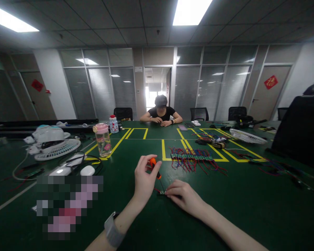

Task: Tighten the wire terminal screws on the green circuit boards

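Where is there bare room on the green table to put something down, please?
Bare tabletop shows between the right forearm and the wired boards, with a smaller patch between the left hand and the small white rounded device. It is crowded at left around the white fan parts, and around those boards.

One Chinese character, 福, is readable in gold on a red diamond-shaped sign point(270, 82) fixed to the door point(269, 96) at far right. A similar red diamond point(37, 85) hangs on the far-left door point(40, 99), its marking too dim to read. A small white plate point(138, 69) beside the middle doorway point(157, 85) is too small to read.
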`<action>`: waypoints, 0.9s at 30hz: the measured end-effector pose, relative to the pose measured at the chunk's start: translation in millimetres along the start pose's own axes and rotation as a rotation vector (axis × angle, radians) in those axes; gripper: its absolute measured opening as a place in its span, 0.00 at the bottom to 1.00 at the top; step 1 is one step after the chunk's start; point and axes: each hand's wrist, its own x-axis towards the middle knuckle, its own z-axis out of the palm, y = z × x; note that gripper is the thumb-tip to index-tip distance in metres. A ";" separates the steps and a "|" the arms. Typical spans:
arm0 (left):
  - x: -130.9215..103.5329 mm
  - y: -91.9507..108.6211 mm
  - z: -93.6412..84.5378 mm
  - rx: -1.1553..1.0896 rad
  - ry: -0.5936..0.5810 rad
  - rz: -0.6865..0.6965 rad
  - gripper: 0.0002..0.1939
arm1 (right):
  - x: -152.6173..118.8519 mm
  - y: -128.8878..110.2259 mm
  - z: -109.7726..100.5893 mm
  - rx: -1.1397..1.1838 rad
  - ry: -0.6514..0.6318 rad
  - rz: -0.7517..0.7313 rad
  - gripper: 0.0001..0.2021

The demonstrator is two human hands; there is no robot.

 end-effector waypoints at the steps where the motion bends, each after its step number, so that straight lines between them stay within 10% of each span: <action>1: 0.1 0.0 0.1 -0.004 0.000 -0.003 0.08 | 0.1 0.3 0.0 -0.004 -0.004 0.005 0.11; 12: 17.8 -4.6 -16.2 -0.051 0.068 -0.030 0.14 | -0.8 3.9 3.0 -0.003 -0.003 0.059 0.10; 21: 19.9 -14.6 -27.2 0.471 -0.736 -0.144 0.09 | 3.4 -3.1 0.9 0.013 0.021 0.108 0.10; 27: 9.6 -17.4 -23.2 0.595 -0.913 -0.165 0.14 | 5.3 2.1 8.9 0.038 0.050 0.112 0.07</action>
